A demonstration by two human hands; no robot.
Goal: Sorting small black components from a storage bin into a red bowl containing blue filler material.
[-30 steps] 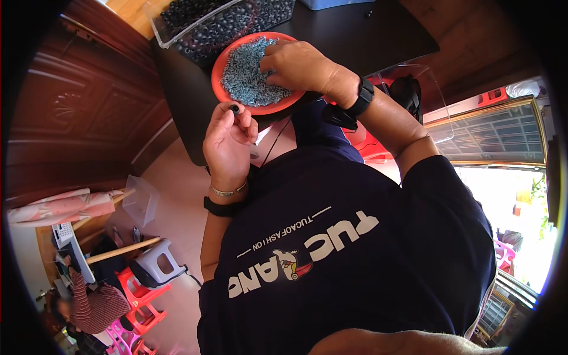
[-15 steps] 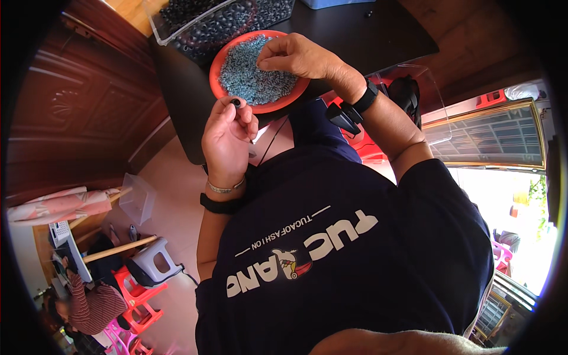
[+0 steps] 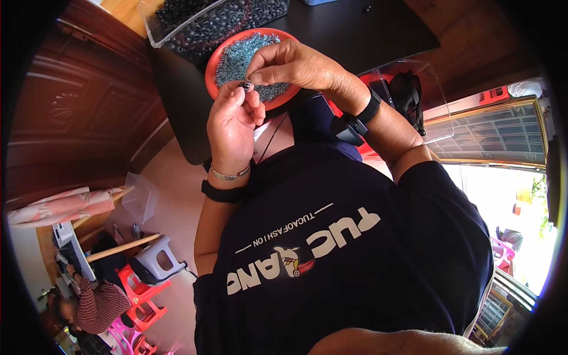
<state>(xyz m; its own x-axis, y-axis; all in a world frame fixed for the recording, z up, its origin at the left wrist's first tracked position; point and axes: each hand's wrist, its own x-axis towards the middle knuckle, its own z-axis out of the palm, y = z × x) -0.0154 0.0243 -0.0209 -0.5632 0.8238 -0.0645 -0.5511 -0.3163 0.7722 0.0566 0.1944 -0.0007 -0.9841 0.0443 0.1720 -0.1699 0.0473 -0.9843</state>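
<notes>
My left hand [image 3: 232,127], palm turned up, pinches a small round black part [image 3: 247,86] between thumb and fingertips. My right hand [image 3: 296,66] has come down onto it, thumb and forefinger pressed together at the part's top. Whatever lies between those right fingertips is too small to make out. Just beyond both hands is a round orange-red plate [image 3: 209,76], heaped with tiny silvery-blue metal pieces [image 3: 234,58]. The right hand covers part of the heap.
A clear bin [image 3: 151,26] of black round parts stands behind the plate on the dark table [image 3: 355,44]. One loose black part [image 3: 367,9] lies far right. Beside my right forearm is a clear box [image 3: 438,97]. Another person [image 3: 103,305] sits at lower left, near plastic stools [image 3: 158,260].
My right hand has moved from the heap of metal pieces toward me and left, to the black part. My left hand has risen slightly and shifted right to meet it.
</notes>
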